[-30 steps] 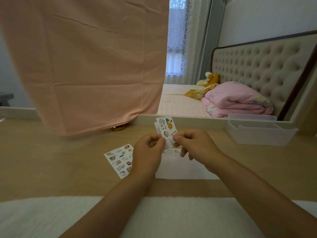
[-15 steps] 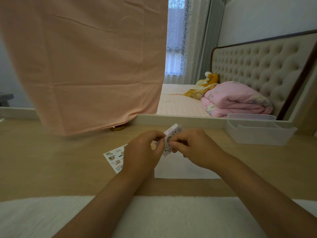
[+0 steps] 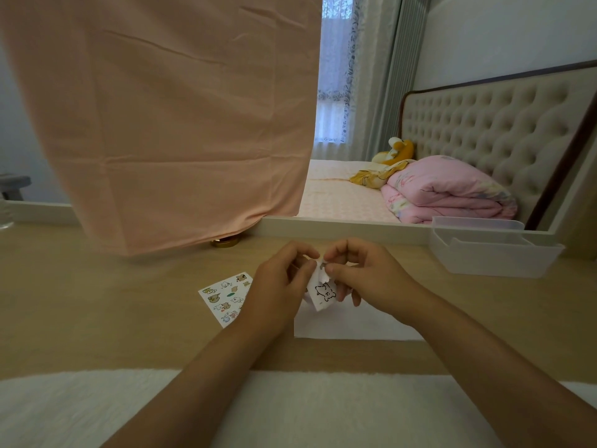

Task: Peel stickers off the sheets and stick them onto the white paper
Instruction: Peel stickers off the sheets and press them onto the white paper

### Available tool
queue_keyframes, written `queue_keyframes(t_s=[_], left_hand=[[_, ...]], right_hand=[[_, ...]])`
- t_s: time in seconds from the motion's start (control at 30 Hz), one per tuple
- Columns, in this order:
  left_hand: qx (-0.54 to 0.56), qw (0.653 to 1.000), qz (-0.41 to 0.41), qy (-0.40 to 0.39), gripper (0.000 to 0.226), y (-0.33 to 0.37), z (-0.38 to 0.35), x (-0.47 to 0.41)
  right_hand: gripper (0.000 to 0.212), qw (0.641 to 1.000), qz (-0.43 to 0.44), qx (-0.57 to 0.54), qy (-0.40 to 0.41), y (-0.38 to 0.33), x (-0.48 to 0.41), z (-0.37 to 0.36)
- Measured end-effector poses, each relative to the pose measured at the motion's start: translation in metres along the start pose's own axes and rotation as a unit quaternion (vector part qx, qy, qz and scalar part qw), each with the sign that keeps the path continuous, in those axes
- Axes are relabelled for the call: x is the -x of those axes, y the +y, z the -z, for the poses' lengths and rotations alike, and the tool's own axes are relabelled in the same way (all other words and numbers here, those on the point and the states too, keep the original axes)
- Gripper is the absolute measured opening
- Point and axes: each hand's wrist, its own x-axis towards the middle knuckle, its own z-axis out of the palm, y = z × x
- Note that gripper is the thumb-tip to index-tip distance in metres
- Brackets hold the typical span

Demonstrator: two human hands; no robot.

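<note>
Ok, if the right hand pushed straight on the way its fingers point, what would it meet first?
Likely the left hand, just across the small sticker sheet that it and the right hand pinch; depth is unclear.

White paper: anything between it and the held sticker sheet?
Nothing visible. The small white sticker sheet, pinched by left hand and right hand, hangs over the flat white paper's far part; no object shows between them.

I'm looking at a pale wooden table [image 3: 97,302]. Flat on it lie a sticker sheet [image 3: 223,299] just left of the left hand [image 3: 277,286], a white paper [image 3: 355,324] under both hands, and a clear tray [image 3: 494,253] well to the right of the right hand [image 3: 371,279]. A gold cap [image 3: 224,242] sits beyond the left hand, and a fluffy white cloth [image 3: 323,412] lies nearer me.
</note>
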Motion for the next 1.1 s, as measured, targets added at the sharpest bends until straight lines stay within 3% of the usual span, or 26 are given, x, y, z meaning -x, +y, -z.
queue_keyframes(t_s=[0.27, 0.57, 0.7, 0.77, 0.87, 1.1], left_hand=[[0.088, 0.990, 0.094, -0.057, 0.025, 0.005, 0.000, -0.002], [0.121, 0.967, 0.184, -0.128, 0.033, 0.005, 0.006, -0.006], [0.145, 0.961, 0.173, -0.158, 0.031, 0.008, 0.010, -0.006], [0.122, 0.971, 0.141, -0.149, 0.025, 0.007, 0.014, -0.006], [0.044, 0.981, 0.140, -0.128, 0.040, 0.004, 0.014, -0.009], [0.008, 0.984, 0.173, 0.032, 0.048, 0.002, 0.000, -0.008]], right_hand=[[0.015, 0.998, 0.002, 0.013, -0.069, -0.007, 0.006, 0.005], [0.017, 0.988, 0.010, 0.140, -0.060, -0.013, 0.007, 0.007], [0.012, 0.989, 0.013, 0.140, -0.036, -0.011, 0.006, 0.007], [0.007, 0.990, 0.008, 0.143, -0.010, -0.010, 0.006, 0.008], [0.008, 0.987, 0.002, 0.159, 0.016, -0.010, 0.005, 0.009], [0.006, 0.994, 0.004, 0.091, 0.060, -0.006, 0.004, 0.004]])
